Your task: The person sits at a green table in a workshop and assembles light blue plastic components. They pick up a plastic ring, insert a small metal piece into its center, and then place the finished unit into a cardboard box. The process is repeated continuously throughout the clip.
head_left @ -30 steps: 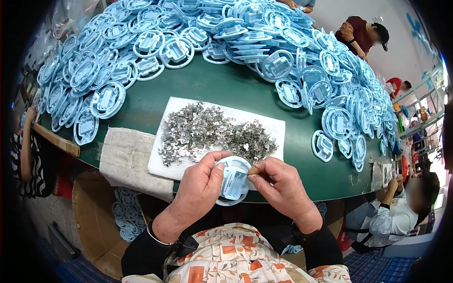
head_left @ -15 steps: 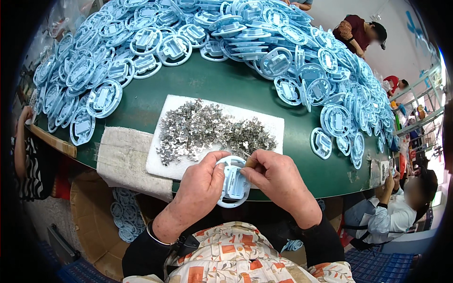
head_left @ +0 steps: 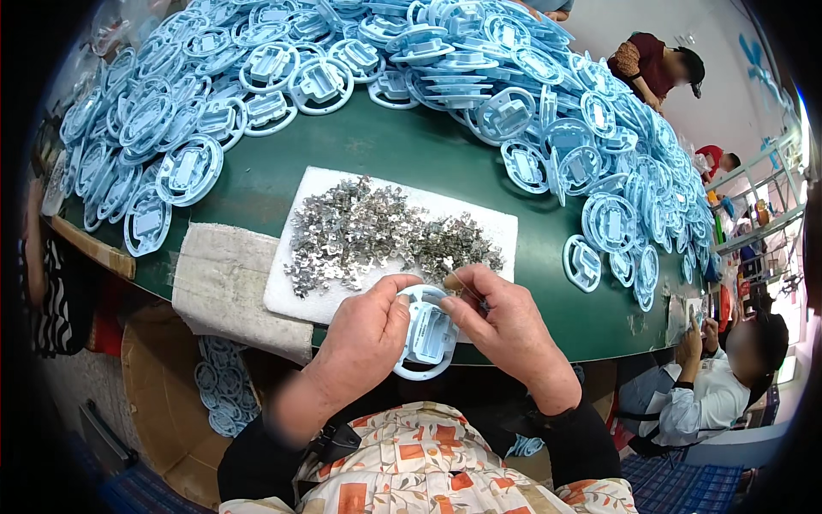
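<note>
My left hand [head_left: 366, 332] grips the left rim of a light blue plastic wheel-shaped part [head_left: 425, 339], a ring with a box-like hollow middle, like a toy steering wheel. Its thumb lies on the near face. At the part's upper right is my right hand [head_left: 505, 330], fingers bent and pinched together, the thumb by the ring. Something thin seems to be between those fingers, too small to name. Just beyond both hands, many small shiny metal clips [head_left: 360, 231] lie heaped on a white foam board [head_left: 284, 287].
Big piles of similar blue parts [head_left: 479, 60] line the far side of the green table [head_left: 377, 146]. A grey cloth pad [head_left: 227, 278] hangs over the near edge. Below stands a cardboard box [head_left: 158, 403] with more blue parts. Another person [head_left: 728, 364] sits at the right.
My right hand's thumb has lifted from the middle of the blue part toward its upper rim. The part stays in my left hand, almost unmoved.
</note>
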A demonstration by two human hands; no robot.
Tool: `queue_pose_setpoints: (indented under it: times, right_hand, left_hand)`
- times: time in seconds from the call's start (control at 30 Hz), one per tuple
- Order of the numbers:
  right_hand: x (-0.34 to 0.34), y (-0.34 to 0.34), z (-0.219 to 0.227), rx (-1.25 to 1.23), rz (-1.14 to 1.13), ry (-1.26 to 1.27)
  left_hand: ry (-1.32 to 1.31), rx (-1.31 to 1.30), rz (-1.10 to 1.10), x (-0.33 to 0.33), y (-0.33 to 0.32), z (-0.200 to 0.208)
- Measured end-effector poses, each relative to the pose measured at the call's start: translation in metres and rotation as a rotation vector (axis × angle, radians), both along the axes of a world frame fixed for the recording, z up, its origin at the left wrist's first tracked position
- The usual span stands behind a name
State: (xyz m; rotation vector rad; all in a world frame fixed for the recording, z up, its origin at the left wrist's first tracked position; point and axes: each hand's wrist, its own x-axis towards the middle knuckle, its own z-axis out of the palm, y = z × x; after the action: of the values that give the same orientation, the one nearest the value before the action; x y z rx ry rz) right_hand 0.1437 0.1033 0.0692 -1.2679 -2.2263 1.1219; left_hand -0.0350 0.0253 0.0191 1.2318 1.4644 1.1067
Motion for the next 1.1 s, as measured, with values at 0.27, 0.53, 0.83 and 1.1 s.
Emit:
queue_pose_setpoints:
  times: [0.27,0.53,0.83,1.1]
  right_hand:
    - [0.031,-0.01,-0.012,0.372,0.217,-0.065]
    - [0.032,-0.019,-0.006,0.589,0.3,-0.413]
    - [0.033,-0.017,0.0,0.787,0.348,-0.52]
    - [0.035,-0.016,-0.004,0.789,0.331,-0.47]
  left_hand:
    - [-0.003,-0.038,0.006,0.001,0.001,0.001]
    - [-0.001,-0.014,0.014,0.003,0.002,-0.002]
    - [0.014,-0.051,-0.002,0.001,0.003,0.001]
    - [0.009,-0.059,0.004,0.002,0.003,0.004]
